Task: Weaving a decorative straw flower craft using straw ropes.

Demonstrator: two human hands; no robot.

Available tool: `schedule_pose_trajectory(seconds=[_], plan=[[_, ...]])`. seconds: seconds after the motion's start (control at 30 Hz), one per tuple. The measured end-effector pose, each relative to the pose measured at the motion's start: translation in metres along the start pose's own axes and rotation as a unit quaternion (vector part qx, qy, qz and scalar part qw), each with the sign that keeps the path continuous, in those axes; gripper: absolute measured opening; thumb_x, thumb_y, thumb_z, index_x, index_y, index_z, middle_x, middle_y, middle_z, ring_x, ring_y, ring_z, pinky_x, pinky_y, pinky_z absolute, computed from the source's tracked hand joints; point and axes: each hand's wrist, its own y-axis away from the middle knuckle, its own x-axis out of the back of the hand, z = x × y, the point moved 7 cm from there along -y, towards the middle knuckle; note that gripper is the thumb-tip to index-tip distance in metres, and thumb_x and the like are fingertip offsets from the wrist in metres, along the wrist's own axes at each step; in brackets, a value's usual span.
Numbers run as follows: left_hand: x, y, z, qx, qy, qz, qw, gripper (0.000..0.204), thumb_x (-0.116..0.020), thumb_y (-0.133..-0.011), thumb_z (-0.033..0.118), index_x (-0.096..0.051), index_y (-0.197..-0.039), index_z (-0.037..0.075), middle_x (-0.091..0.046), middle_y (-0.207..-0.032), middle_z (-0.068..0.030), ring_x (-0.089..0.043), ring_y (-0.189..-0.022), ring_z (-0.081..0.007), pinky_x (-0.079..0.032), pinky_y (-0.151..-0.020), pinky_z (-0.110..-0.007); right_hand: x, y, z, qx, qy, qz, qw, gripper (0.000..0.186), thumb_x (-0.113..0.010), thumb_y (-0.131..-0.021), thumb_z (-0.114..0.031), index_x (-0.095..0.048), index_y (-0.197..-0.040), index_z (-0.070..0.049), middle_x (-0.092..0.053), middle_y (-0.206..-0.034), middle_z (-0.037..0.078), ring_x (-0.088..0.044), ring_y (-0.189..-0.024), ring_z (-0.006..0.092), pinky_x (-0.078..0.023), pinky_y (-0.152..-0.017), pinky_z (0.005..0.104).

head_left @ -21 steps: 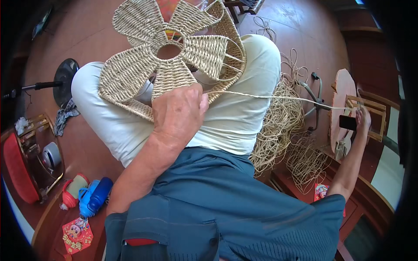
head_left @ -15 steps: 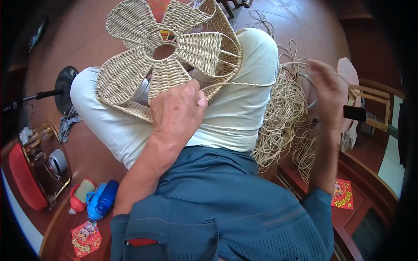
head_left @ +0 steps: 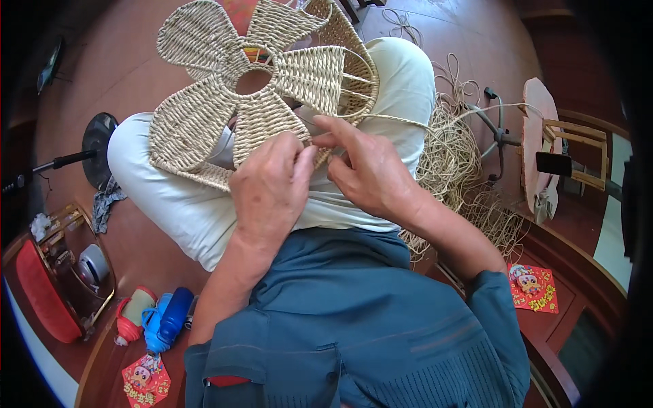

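A woven straw-cord piece [head_left: 197, 122] with flower-like petals around a round hole rests over my lap, its deeper woven side curving behind on the right. My left hand [head_left: 269, 187] is closed on the lower petal [head_left: 269, 122], thumb and fingers pinching its near right edge. Close beside it, my right hand [head_left: 371, 166] reaches in with its index finger stretched out and thumb apart. Its fingertips come near the left thumb at the petal's edge. A twisted straw cord [head_left: 401, 120] runs from behind the right hand across my knee.
A tangled heap of straw cord [head_left: 445, 163] lies on the floor to the right, near a metal-legged stand [head_left: 500, 138] and a wooden frame [head_left: 578, 139]. At left are a black round base [head_left: 100, 149], a red-padded seat [head_left: 44, 292] and blue bottles [head_left: 170, 316].
My right hand has swung in from the far right, over the cord heap, to beside my left hand. The left hand keeps its hold on the petal.
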Motion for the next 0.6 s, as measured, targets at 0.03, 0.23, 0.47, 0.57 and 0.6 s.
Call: schedule_pose_trajectory(seconds=[0.03,0.23,0.47,0.57,0.6], plan=[[0.005,0.003,-0.004,0.014,0.032,0.005,0.999,0.018,-0.078,-0.097,0.018,-0.065,-0.090,0.008,-0.069,-0.082,-0.0110,-0.070,-0.075,-0.0340,-0.053,-0.068,-0.046,0.001,-0.001,-0.005,0.027,0.024,0.006,0.999,0.038,-0.064,-0.097,-0.002,-0.059,-0.135,0.002,-0.077,-0.111,0.027,-0.074,-0.102,0.0477,-0.060,-0.086,0.0526],[0.010,0.004,-0.010,0.028,0.073,0.017,0.997,0.015,-0.080,-0.097,0.012,-0.067,-0.093,0.005,-0.068,-0.081,-0.0110,-0.068,-0.072,-0.0304,-0.053,-0.068,-0.044,0.011,-0.008,-0.014,0.091,0.084,0.030,0.992,0.017,-0.065,-0.100,-0.005,-0.067,-0.117,-0.001,-0.075,-0.101,0.024,-0.074,-0.093,0.0467,-0.058,-0.080,0.0538],[0.012,0.005,-0.011,0.030,0.099,0.018,0.995,0.015,-0.079,-0.096,0.011,-0.065,-0.092,0.005,-0.067,-0.081,-0.0112,-0.068,-0.073,-0.0335,-0.052,-0.067,-0.046,0.006,-0.022,-0.002,0.020,0.037,0.023,0.999,0.010,-0.071,-0.097,-0.008,-0.069,-0.107,-0.003,-0.075,-0.086,0.021,-0.075,-0.084,0.0437,-0.059,-0.074,0.0504],[0.015,0.007,-0.017,0.068,0.125,0.025,0.990,0.012,-0.081,-0.098,0.011,-0.072,-0.096,0.003,-0.066,-0.077,-0.0073,-0.060,-0.064,-0.0165,-0.049,-0.063,-0.035,0.006,-0.021,-0.005,0.017,0.019,0.040,0.999,0.011,-0.072,-0.096,-0.008,-0.070,-0.106,-0.003,-0.076,-0.085,0.020,-0.077,-0.083,0.0424,-0.060,-0.074,0.0495],[0.015,0.007,-0.017,0.066,0.127,0.026,0.989,0.012,-0.081,-0.098,0.011,-0.072,-0.096,0.003,-0.066,-0.077,-0.0073,-0.060,-0.064,-0.0165,-0.049,-0.063,-0.035,0.005,-0.019,-0.006,0.015,0.020,0.041,0.999,0.011,-0.072,-0.096,-0.008,-0.070,-0.106,-0.003,-0.076,-0.085,0.020,-0.077,-0.083,0.0424,-0.060,-0.074,0.0495]])
